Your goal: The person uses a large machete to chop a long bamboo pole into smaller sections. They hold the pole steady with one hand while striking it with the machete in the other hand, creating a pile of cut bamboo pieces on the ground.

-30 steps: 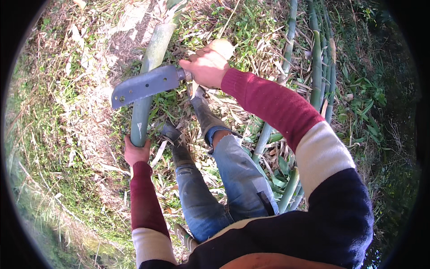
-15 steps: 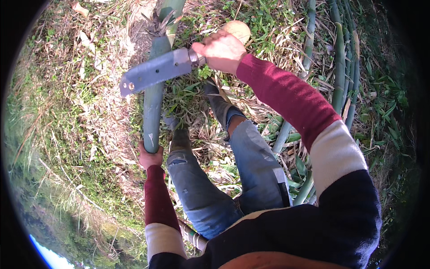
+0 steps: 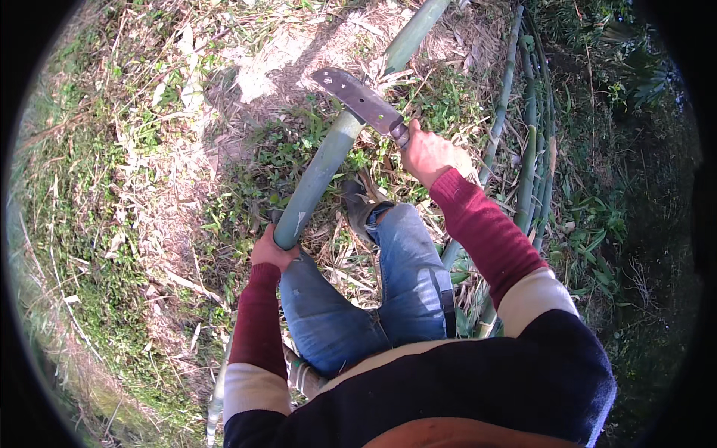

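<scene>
A thick green bamboo pole (image 3: 317,179) slants away from me toward the upper right. Its near end is gripped by my left hand (image 3: 272,252), with the fingers wrapped round its side. My right hand (image 3: 435,155) is closed on the handle of a machete (image 3: 360,97), whose broad dark blade has a few holes and a curved tip. The blade crosses over the bamboo and hides part of it, around a joint; whether it touches the pole I cannot tell. Beyond the blade the bamboo continues to the top edge of the view.
Several long bamboo poles (image 3: 529,149) lie on the ground to my right. Dry leaves, grass and low green plants (image 3: 295,142) cover the ground. My legs in jeans (image 3: 407,257) stand close to the pole. A thin pale stalk (image 3: 218,392) lies at the lower left.
The far part of the bamboo has swung to the right in view, so it now slants. My right hand has come lower and to the right, and the machete's tip now points up and left.
</scene>
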Available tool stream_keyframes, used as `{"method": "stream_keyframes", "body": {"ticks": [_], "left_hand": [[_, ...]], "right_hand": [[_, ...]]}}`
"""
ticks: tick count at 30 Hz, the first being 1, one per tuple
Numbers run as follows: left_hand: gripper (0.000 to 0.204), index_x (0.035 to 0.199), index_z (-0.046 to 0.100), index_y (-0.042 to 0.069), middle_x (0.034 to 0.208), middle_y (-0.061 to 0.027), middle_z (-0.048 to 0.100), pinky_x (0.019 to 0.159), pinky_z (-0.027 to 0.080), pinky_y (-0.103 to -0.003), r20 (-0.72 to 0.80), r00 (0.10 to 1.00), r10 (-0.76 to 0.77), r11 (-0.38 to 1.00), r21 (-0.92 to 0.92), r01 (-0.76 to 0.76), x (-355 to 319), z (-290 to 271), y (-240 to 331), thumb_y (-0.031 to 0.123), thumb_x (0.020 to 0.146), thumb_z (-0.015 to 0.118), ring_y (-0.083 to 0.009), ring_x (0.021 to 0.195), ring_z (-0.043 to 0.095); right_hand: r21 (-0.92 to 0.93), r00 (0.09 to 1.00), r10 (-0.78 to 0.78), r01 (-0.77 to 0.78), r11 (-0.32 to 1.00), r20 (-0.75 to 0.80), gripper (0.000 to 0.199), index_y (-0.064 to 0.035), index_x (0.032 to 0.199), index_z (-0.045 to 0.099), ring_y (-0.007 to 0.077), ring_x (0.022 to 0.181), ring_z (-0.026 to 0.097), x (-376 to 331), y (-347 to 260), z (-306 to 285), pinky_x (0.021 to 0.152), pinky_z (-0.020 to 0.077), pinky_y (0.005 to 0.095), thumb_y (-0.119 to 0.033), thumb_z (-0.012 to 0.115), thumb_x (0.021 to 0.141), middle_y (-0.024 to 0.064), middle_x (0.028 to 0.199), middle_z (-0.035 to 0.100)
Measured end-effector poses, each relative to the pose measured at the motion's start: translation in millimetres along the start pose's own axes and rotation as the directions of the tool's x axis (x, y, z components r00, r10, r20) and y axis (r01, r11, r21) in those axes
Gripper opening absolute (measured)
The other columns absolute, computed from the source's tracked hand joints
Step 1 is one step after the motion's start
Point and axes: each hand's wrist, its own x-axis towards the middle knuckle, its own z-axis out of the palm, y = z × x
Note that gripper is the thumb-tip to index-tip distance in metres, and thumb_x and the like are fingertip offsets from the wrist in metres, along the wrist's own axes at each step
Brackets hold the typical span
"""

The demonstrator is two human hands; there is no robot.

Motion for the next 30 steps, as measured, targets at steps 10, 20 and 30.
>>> {"method": "stream_keyframes", "body": {"ticks": [10, 20, 30], "left_hand": [[0.073, 0.122, 0.059, 0.013, 0.098, -0.0153, 0.074, 0.083, 0.057, -0.046, -0.063, 0.998, -0.018, 1.000, -0.001, 0.018, -20, -11, 8, 0.049, 0.064, 0.083, -0.0345, 0.093, 0.072], [0.069, 0.122, 0.059, 0.014, 0.100, -0.0134, 0.074, 0.080, 0.057, -0.045, -0.110, 0.994, -0.026, 0.999, -0.033, 0.022, -24, -6, -2, 0.043, 0.064, 0.083, -0.0331, 0.092, 0.073], [0.066, 0.116, 0.059, 0.014, 0.097, -0.0119, 0.074, 0.077, 0.058, -0.044, -0.138, 0.988, -0.068, 0.998, -0.002, 0.069, -31, 0, 11, 0.046, 0.065, 0.085, -0.0311, 0.091, 0.073]], "right_hand": [[-0.311, 0.999, -0.023, 0.036, 0.950, 0.046, 0.076, 0.0047, 0.127, 0.052, 0.0371, 0.088, 0.072, -8, -59, -22, 0.080, 0.0554, 0.0477, -0.064, 0.033, 0.100, 0.0201, 0.093, 0.073], [-0.503, 0.970, -0.192, 0.243, 0.830, 0.151, 0.066, -0.0001, 0.123, 0.056, 0.0410, 0.096, 0.070, -10, -87, -28, 0.090, 0.0528, 0.0517, -0.059, 0.036, 0.102, 0.0250, 0.103, 0.071], [-0.365, 0.981, -0.044, 0.112, 0.924, 0.190, 0.075, 0.0052, 0.126, 0.055, 0.0389, 0.108, 0.067, 3, -80, -22, 0.095, 0.0516, 0.0493, -0.063, 0.041, 0.098, 0.0275, 0.110, 0.068]]}}
